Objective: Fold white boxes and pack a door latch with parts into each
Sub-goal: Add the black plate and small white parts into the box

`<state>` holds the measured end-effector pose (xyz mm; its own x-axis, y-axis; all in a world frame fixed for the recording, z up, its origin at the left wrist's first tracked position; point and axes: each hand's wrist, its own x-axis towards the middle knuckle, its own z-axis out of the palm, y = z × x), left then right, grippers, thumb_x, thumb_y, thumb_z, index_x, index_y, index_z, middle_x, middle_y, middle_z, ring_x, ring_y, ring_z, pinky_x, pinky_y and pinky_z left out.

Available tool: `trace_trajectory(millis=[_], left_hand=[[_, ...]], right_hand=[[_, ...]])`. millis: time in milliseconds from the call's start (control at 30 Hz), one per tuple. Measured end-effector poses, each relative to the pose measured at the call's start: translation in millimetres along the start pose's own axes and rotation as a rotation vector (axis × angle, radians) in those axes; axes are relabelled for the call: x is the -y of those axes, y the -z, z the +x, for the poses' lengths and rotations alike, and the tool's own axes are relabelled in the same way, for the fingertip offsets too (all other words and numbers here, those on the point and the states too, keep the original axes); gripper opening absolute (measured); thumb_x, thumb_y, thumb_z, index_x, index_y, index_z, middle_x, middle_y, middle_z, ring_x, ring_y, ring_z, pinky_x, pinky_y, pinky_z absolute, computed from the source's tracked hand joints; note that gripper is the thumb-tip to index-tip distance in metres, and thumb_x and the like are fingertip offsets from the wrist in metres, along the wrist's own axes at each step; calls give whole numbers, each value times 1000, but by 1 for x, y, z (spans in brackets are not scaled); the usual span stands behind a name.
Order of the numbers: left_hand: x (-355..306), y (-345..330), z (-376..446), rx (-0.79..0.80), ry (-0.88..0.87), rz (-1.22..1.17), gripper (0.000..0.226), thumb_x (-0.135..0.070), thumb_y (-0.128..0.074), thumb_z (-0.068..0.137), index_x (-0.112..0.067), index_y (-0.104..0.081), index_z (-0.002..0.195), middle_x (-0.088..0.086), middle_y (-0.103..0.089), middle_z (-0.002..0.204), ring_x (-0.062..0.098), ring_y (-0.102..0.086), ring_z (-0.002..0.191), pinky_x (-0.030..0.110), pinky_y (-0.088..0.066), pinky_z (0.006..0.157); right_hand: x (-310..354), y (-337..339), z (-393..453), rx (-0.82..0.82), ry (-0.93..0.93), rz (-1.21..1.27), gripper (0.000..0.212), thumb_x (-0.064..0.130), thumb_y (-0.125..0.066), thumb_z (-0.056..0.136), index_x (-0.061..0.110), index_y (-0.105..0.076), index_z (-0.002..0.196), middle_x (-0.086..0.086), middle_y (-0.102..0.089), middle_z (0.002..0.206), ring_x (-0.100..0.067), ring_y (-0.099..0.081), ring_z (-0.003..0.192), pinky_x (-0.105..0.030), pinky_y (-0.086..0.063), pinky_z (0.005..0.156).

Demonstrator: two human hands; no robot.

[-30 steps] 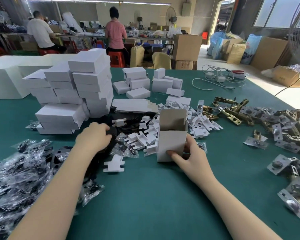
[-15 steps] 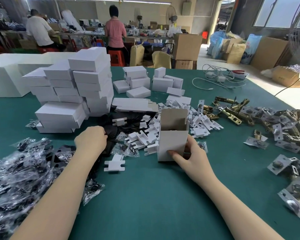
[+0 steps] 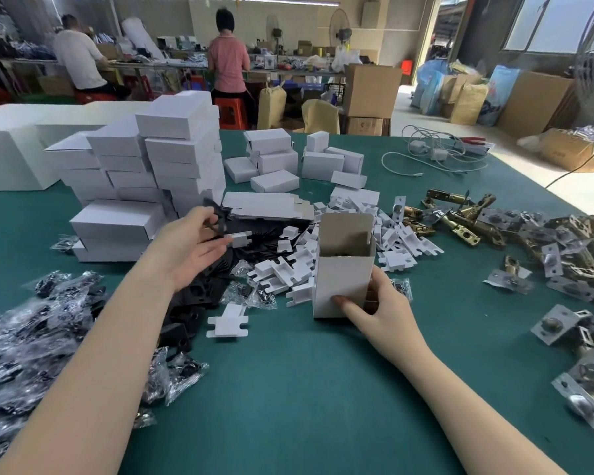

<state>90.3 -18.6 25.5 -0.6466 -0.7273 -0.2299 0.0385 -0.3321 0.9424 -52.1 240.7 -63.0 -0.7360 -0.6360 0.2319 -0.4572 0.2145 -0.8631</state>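
An open white box (image 3: 343,269) stands upright on the green table (image 3: 306,389), top flap raised, something brass just visible inside. My right hand (image 3: 378,308) grips its lower right side, thumb on the front face. My left hand (image 3: 189,245) is lifted above the pile of black plates (image 3: 203,293) and pinches a thin black plate (image 3: 216,219) between thumb and fingers, left of the box. Brass door latches (image 3: 460,228) lie in a heap to the right. White card inserts (image 3: 288,269) are scattered between the hands.
Stacks of closed white boxes (image 3: 151,173) rise at the back left. Plastic bags of parts (image 3: 31,337) cover the near left. Flat box blanks (image 3: 264,205) lie behind the inserts. White cables (image 3: 432,154) lie at the far right. Two people work at benches beyond.
My left hand has risen from the black pile, turned palm-up and now pinches a black plate. My right hand and the box have stayed put.
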Motion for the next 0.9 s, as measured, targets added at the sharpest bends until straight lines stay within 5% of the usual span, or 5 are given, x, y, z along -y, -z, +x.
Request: trace_trajectory(millis=[133, 333, 567, 800, 900], left_hand=[[0, -6, -10, 168, -28, -111, 12, -21, -55, 99, -13, -65, 101, 6, -76, 97, 16, -74, 85, 21, -59, 64], [4, -7, -12, 269, -126, 81, 18, -9, -62, 93, -15, -64, 110, 5, -76, 97, 15, -74, 84, 19, -57, 61], [11, -17, -15, 299, -76, 131, 24, 2, -62, 90, -18, -69, 102, 6, -76, 91, 15, -73, 74, 22, -57, 57], [12, -24, -16, 262, 23, 125, 10, -6, -58, 94, -16, -61, 93, 5, -73, 83, 14, -68, 64, 23, -55, 52], [10, -24, -15, 273, 107, 95, 12, -19, -55, 97, -13, -64, 103, 2, -73, 99, 12, -62, 66, 25, -50, 55]], right_hand=[[0, 0, 0, 0, -2, 1, 48, 29, -74, 83, 55, -49, 114, 27, -68, 101, 1, -66, 91, -25, -54, 84], [0, 0, 0, 3, -4, 11, 50, 28, -73, 83, 44, -51, 125, 30, -66, 102, 2, -66, 92, -24, -53, 84], [3, 1, -1, 4, -3, 2, 50, 25, -74, 84, 52, -48, 118, 31, -66, 102, 3, -65, 92, -16, -51, 80], [4, 2, -1, 1, -1, 11, 47, 23, -74, 84, 48, -51, 116, 27, -68, 99, 4, -65, 90, -13, -51, 77], [5, 2, -1, -1, 7, 10, 47, 22, -74, 84, 47, -51, 116, 31, -66, 99, 4, -65, 90, -9, -49, 75]])
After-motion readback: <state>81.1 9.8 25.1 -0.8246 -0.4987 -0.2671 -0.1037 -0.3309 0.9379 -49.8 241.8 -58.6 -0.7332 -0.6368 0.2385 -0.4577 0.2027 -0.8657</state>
